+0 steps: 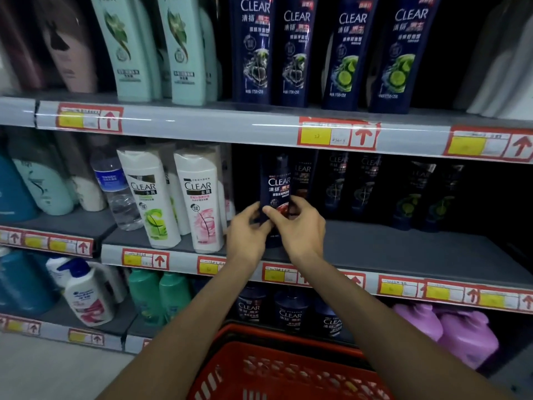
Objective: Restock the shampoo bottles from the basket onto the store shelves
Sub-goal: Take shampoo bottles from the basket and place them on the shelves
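Dark blue Clear shampoo bottle [277,186]: smooth, glossy plastic with a shiny printed label.
White Clear bottles [199,197]: smooth glossy plastic, caps the same.
Water bottle [116,194]: see-through ribbed plastic, blue film label.
Shelf boards [403,246]: matt grey, looking like painted metal.
Price rail [202,125]: shiny clear plastic strip over paper tags.
Basket [277,353]: red plastic, perforated, faint sheen.
Purple jugs [467,333]: smooth plastic, soft sheen.

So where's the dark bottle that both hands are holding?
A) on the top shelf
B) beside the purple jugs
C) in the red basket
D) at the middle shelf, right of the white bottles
D: the left hand and right hand grip the dark bottle at the middle shelf, just right of the white bottles.
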A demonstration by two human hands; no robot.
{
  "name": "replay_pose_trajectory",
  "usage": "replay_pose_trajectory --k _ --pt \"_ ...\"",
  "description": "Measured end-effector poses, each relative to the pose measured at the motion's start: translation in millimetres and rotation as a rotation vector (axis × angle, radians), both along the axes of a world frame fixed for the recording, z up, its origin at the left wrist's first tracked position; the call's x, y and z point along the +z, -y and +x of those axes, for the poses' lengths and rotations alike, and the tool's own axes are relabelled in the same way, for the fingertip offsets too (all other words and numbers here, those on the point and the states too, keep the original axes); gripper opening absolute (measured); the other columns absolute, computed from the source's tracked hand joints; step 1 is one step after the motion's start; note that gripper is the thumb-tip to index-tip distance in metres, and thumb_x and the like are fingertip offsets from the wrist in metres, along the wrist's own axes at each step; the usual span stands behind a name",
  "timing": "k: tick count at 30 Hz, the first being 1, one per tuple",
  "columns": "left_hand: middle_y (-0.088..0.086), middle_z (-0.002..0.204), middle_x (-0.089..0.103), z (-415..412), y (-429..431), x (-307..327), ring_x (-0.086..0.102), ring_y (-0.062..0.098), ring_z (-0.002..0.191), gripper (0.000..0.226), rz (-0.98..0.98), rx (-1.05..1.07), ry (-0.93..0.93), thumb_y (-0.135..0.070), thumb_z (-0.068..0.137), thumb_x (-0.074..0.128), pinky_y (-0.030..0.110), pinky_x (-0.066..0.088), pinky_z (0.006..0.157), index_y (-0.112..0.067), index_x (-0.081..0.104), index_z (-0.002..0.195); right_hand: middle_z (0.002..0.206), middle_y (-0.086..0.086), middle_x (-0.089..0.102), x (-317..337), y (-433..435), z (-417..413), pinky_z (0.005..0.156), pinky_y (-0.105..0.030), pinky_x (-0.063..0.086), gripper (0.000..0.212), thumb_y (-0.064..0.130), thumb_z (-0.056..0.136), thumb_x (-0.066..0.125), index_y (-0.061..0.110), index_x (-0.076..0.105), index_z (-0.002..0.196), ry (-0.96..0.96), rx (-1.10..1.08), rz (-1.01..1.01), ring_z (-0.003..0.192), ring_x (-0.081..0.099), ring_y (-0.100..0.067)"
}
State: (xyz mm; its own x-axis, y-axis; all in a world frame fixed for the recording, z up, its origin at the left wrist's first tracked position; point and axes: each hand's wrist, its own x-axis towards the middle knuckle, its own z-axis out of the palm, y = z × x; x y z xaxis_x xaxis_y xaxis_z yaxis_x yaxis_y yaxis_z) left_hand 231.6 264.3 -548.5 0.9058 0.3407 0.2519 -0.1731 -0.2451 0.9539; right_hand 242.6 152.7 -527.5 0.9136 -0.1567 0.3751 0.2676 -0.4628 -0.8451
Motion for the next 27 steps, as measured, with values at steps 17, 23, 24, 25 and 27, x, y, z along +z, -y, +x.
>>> replay_pose_trajectory --k 17,23,24,25,27 --pt "-0.001 0.136 0.064 -98.0 -8.3 72.8 0.065 0.023 0.120 0.092 0.719 -0.131 -0.348 -0.053 0.063 0.070 0.040 0.056 0.096 -0.028 0.048 0.149 0.142 -0.008 0.042 47.2 76.6 -93.6 0.100 -0.036 0.049 0.073 0.034 0.084 0.078 0.027 0.043 0.147 -0.311 0.140 -0.554 0.128 0.053 -0.032" --pt "-0.006 0.156 0.046 -147.9 4.2 82.2 0.046 0.024 0.140 0.093 1.097 -0.065 -0.277 -0.084 0.075 0.039 0.050 0.042 0.111 -0.036 0.039 0.154 0.166 -0.018 0.012 59.1 112.3 -136.0 0.125 -0.051 0.015 0.114 0.072 0.079 0.068 0.024 0.007 0.163 -0.334 0.151 -0.839 0.155 0.004 -0.037" --pt "-0.006 0.159 0.042 -156.0 7.3 82.1 0.041 0.024 0.145 0.093 1.123 -0.082 -0.289 -0.086 0.076 0.035 0.052 0.039 0.114 -0.036 0.037 0.155 0.168 -0.016 0.005 58.5 118.3 -141.9 0.125 -0.052 0.010 0.117 0.075 0.078 0.066 0.025 0.003 0.163 -0.346 0.169 -0.855 0.156 -0.002 -0.037" --pt "-0.006 0.163 0.037 -164.0 10.8 80.1 0.036 0.023 0.148 0.093 1.150 -0.099 -0.298 -0.087 0.079 0.033 0.052 0.036 0.116 -0.036 0.034 0.157 0.169 -0.015 0.001 57.2 124.4 -148.7 0.125 -0.053 0.007 0.120 0.077 0.077 0.066 0.026 0.000 0.163 -0.356 0.187 -0.866 0.156 -0.006 -0.037" --pt "-0.004 0.166 0.032 -178.7 18.2 74.4 0.030 0.022 0.152 0.095 1.190 -0.114 -0.312 -0.089 0.080 0.030 0.053 0.033 0.119 -0.035 0.032 0.159 0.169 -0.014 -0.002 53.6 135.8 -161.5 0.126 -0.054 0.007 0.122 0.079 0.075 0.066 0.026 -0.001 0.163 -0.365 0.218 -0.883 0.156 -0.009 -0.036"
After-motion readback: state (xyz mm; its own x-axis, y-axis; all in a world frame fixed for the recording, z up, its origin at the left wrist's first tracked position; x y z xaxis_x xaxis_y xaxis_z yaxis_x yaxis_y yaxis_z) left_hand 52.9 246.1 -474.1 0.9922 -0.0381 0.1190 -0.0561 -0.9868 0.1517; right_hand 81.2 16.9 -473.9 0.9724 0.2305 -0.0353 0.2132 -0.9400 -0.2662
